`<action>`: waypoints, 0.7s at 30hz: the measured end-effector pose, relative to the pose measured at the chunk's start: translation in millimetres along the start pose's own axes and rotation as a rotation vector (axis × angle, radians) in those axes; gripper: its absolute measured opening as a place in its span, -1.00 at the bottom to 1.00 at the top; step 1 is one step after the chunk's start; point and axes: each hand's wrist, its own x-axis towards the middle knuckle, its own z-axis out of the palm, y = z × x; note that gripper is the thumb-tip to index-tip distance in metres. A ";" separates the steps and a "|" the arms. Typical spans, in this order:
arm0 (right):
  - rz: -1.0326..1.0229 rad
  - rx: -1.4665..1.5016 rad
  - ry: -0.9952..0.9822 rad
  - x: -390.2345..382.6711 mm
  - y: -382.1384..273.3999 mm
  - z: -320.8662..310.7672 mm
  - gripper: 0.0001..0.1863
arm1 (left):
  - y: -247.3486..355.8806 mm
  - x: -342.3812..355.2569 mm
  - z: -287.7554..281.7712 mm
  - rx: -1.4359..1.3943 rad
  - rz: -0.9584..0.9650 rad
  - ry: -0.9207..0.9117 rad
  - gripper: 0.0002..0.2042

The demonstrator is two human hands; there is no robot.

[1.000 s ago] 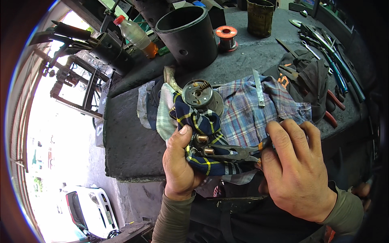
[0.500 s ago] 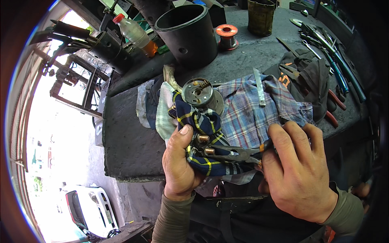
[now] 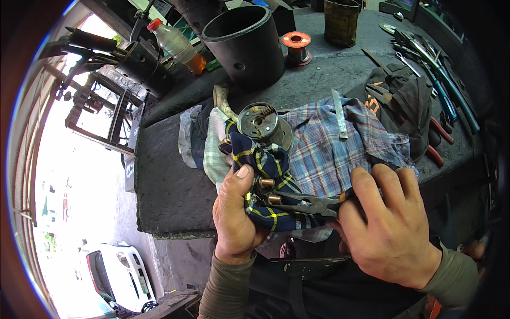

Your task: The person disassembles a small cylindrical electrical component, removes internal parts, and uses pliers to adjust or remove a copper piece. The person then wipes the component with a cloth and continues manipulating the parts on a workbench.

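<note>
My left hand point(image 3: 234, 218) is closed round a dark blue and yellow plaid cloth point(image 3: 268, 218), its thumb pressing beside a dark part with two copper-coloured threaded studs point(image 3: 270, 191). Most of that part is hidden in the cloth. My right hand point(image 3: 388, 220) grips the handles of a pair of pliers point(image 3: 313, 205). The jaws point left and reach the lower stud; whether they clamp it I cannot tell. Just beyond the left hand, a round metal housing point(image 3: 259, 122) sits on the cloths.
A blue plaid shirt point(image 3: 316, 154) with a flat metal strip point(image 3: 339, 114) covers the bench middle. Behind stand a black cylinder point(image 3: 244, 48), a solder wire spool point(image 3: 297, 49) and a bottle point(image 3: 178, 45). Pliers and wrenches point(image 3: 433, 74) lie at right. The bench edge point(image 3: 175, 235) runs near me.
My right hand has shifted slightly and turned the pliers a little, with the jaws still at the lower stud. My left hand and the cloth stay almost in place.
</note>
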 end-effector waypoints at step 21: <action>-0.001 0.037 0.023 7.8 1.2 3.6 -0.47 | 2.5 -1.8 4.1 -0.074 -0.002 0.001 -0.64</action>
